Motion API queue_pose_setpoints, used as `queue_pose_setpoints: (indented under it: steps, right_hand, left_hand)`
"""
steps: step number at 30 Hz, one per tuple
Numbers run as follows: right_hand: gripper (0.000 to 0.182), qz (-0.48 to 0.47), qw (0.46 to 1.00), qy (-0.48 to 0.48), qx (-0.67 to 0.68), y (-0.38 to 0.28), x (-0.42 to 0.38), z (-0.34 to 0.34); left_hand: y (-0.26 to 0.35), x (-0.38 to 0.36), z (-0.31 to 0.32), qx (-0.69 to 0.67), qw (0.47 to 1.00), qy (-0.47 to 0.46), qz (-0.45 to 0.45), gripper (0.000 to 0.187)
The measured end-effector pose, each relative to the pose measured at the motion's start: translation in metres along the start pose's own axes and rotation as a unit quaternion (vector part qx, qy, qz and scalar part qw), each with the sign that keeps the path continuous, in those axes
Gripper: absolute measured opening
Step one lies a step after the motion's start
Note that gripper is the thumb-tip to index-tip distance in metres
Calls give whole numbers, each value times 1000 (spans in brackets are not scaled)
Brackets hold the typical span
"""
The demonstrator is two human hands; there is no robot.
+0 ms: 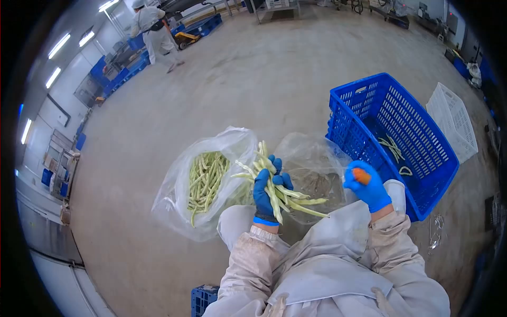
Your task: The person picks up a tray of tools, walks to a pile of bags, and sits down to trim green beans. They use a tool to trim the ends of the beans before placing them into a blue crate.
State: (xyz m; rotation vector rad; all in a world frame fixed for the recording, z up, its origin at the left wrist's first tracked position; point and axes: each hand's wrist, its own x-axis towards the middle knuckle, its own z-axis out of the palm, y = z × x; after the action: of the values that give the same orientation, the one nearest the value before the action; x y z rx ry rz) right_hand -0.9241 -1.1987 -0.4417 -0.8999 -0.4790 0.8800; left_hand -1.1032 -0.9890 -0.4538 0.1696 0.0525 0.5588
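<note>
A loose bunch of long pale green beans (277, 193) is gripped in my left hand (262, 194), in a dark blue glove, with the bean ends sticking out on both sides. My right hand (368, 185), in a bright blue glove, is closed around an orange handle (362, 176); whatever the handle belongs to cannot be made out. Left of my left hand, a clear plastic bag (174, 203) stands open with many green beans (206, 179) inside. Between my hands lies a second clear bag (303, 145), holding a little brownish matter.
A blue slotted crate (417, 203) stands at my right with several beans (392, 149) on its bottom. Behind it is a white crate (454, 121). A dark blue crate (203, 298) sits low at my left. Far off, a person in white (156, 34) walks near a yellow pallet jack (186, 39).
</note>
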Motion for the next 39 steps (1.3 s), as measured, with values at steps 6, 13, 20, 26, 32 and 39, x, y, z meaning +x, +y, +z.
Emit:
queue_pose_setpoints:
  steps: [6,13,20,26,32,39]
  right_hand:
    - [24,83,985,-119,92,-18,11,-21]
    - [47,6,933,-71,-352,-4,29,46]
    - [32,100,953,-136,-252,27,49,60]
    - [18,-2,907,-135,-400,18,41,52]
    - [20,87,950,-100,-282,9,36,52]
    - [20,63,957,-60,-278,11,31,59]
  left_hand:
    - [3,-2,8,-29,999,-5,-13,40]
    - [-22,-7,27,131,987,48,-78,45]
    - [-32,-6,22,309,948,29,-70,47]
    - [-30,-4,18,355,932,52,-41,46]
    - [-32,-4,15,353,933,29,-61,47]
    - [-36,-9,24,298,948,85,-69,48]
